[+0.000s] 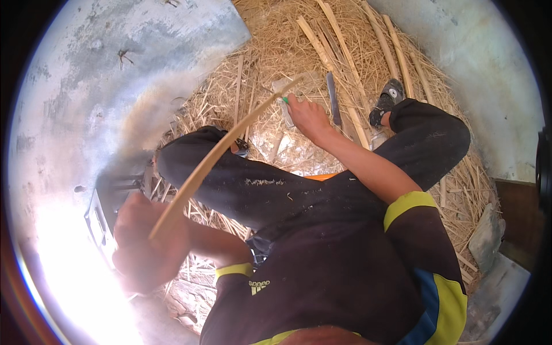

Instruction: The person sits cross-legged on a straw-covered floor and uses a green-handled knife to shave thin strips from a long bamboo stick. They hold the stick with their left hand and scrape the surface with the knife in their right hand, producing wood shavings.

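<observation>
A long, pale bamboo strip (pixel 215 154) slants across the view in front of my left thigh. My left hand (pixel 150 244), blurred by motion, is closed round its near end at the lower left. Farther off, my right hand (pixel 310 119) is closed on a small green-handled tool (pixel 285 100), mostly hidden by the fingers. This tool meets the strip close to its far end; whether its edge cuts in cannot be made out. Just beyond the right hand, a dark flat blade (pixel 333 99) lies on the shavings.
Pale shavings (pixel 270 34) cover the ground between and around my legs. Several long split strips (pixel 345 49) lie at the far right, near my shoe (pixel 387 100). Grey sheet surfaces (pixel 132 52) rise on both sides. A stone-like slab (pixel 486 238) stands at the right.
</observation>
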Available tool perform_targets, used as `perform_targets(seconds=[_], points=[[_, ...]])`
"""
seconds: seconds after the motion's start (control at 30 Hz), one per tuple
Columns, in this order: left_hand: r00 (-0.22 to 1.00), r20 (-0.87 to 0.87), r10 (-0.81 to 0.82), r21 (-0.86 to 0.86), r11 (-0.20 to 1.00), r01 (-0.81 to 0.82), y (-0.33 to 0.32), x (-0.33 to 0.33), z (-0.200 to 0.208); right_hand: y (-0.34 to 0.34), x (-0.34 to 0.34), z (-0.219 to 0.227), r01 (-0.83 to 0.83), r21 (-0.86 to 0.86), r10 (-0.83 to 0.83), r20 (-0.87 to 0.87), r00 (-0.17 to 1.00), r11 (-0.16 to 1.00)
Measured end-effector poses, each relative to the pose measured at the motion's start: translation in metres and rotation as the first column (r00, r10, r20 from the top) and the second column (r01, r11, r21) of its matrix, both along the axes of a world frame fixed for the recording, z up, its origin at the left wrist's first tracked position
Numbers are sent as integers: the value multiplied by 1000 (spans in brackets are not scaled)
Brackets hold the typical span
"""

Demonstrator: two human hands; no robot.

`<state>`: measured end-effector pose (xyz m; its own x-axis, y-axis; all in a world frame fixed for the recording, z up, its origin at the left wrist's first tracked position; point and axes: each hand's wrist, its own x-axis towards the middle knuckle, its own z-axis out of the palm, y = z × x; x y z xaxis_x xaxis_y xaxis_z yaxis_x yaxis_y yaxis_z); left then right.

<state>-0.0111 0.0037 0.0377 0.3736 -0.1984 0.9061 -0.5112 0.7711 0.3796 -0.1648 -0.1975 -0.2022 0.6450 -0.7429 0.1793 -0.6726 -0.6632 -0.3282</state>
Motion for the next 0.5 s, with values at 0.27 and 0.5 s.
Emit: perform_targets(seconds=[0.27,0.5], points=[[994,97,-47,33,998,44,5,-2,5,22,12,40,-102,203,98,33,995,974],[933,-190,304,1,951,-310,-19,-7,6,-14,12,-60,100,-96,-82,176,981,990]])
